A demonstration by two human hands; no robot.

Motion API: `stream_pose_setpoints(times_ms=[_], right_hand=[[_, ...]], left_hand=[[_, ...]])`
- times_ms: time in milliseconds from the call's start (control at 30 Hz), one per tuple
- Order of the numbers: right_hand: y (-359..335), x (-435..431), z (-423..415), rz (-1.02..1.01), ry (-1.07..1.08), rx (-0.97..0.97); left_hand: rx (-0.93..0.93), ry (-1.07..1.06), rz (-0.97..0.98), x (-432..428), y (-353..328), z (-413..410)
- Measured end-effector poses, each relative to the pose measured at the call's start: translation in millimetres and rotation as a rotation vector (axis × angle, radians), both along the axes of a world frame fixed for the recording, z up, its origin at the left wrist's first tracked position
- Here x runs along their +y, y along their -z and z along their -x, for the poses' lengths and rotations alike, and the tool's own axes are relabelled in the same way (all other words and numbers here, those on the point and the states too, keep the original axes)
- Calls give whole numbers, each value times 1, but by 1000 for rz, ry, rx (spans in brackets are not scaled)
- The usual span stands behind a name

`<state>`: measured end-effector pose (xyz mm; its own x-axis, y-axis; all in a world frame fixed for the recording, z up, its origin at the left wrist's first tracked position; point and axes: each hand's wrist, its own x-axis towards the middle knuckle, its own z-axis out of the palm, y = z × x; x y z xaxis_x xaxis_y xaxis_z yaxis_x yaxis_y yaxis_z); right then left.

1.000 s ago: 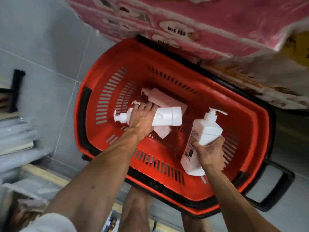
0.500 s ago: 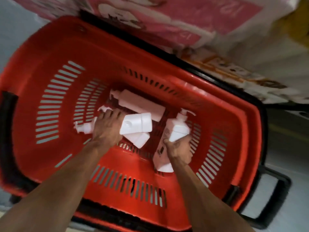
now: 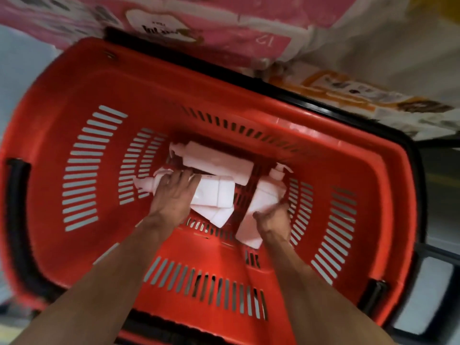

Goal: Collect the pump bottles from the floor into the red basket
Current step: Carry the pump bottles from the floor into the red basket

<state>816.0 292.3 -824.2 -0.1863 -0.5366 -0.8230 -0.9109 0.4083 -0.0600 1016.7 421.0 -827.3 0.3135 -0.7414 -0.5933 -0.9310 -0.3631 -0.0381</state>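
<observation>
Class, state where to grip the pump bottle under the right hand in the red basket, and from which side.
Grip the pump bottle around its broad mid-body, from above and its right, as the right hand does. It lies slanted, its slim pump pointing away, with other bottles crowding its left.

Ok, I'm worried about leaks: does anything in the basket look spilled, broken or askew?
No spill or break shows in this blurred frame. The pump bottles lie crossed in a heap in the red basket: the left hand grips the top bottle, the right hand holds a tilted bottle.
</observation>
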Motion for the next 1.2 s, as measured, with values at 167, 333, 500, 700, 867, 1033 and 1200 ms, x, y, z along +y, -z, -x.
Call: stream_pose_setpoints(times_ms=[167,333,500,700,867,1033,1200], right_hand=[[-53,3,14,-51,-264,-45],[-134,-12,8,6,-595,-109],[-226,-39,2,58,-784,-160],[-359,-69,20,183,-867,-182],[-453,-81,42,272,-836,-195],[-514,-65,59,330,-786,-150],[-561,-24,82,405,-810,-91]], left_hand=[[62,-5,-55,-24,-60,9],[123,-32,-57,-63,-143,22],[126,-44,-62,-91,-236,45],[122,-11,5,-93,-366,69],[144,56,85,-97,-456,84],[136,157,133,-92,-514,86],[139,280,95,-76,-560,91]])
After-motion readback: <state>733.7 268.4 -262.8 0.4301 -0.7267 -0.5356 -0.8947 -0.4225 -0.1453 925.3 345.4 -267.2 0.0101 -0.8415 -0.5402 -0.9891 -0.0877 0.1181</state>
